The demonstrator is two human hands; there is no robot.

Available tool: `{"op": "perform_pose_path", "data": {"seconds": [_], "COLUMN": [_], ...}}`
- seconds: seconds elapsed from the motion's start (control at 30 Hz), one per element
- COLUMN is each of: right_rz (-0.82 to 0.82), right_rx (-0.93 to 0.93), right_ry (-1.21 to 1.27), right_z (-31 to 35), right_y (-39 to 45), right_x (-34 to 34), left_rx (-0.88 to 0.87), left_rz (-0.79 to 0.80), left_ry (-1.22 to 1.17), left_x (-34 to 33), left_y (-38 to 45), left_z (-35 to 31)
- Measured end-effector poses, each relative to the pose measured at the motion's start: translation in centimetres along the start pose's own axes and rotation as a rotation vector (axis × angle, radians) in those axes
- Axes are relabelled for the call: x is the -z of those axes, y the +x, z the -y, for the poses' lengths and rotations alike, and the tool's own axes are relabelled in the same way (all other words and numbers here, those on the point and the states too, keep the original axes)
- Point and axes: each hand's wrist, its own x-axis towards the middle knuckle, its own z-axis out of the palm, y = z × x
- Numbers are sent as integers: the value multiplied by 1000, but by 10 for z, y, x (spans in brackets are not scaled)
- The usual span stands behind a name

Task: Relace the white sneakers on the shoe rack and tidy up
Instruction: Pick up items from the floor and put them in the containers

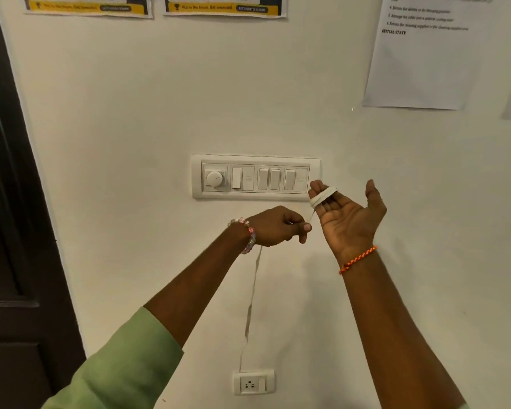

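lace (322,196) wraps in white loops around the fingers (317,188) of your right hand (348,219), whose grip is wide, palm up and thumb spread. your left hand (278,225) sits just beside it, its grip pinching the lace between thumb and forefinger. the loose tail hangs below your left wrist, down the wall (160,113) toward the socket (253,382).

Even, soft indoor light; my arms cast faint shadows on wall (307,84) toward 5 o'clock; edges bowed, text at 1 o'clock blurred.
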Motion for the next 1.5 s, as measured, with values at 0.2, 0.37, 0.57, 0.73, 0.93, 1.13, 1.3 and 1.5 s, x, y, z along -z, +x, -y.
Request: {"op": "perform_pose_path", "data": {"seconds": [0.2,0.37,0.57,0.73,0.93,1.13,1.3,1.5], "right_rz": [-172,-118,-86,-38,109,7,-98,7], "right_rx": [85,76,-71,-263,-117,11,-4,-200], "right_ry": [-686,-1031,-1024,-564,77,-220,-781,-1155], "right_z": [-15,-20,-15,2,0,-3,-17,-20], "right_y": [10,3,3,3,5,15,12,-2], "right_x": [9,12,5,1,1,7,19,20], "left_rx": [-83,-83,-122,-126,-14,-54,-61,-86], "left_rz": [-236,-368,-481,-384,-153,-91,-251,-427], "left_ry": [261,276,266,-119,-331,-24,215,285], "left_x": [20,30,23,7,-24,-18,7,25], "left_y": [6,12,20,17,5,-6,-8,-3], "left_z": [-7,1,14,22,24,20,16,18]}}
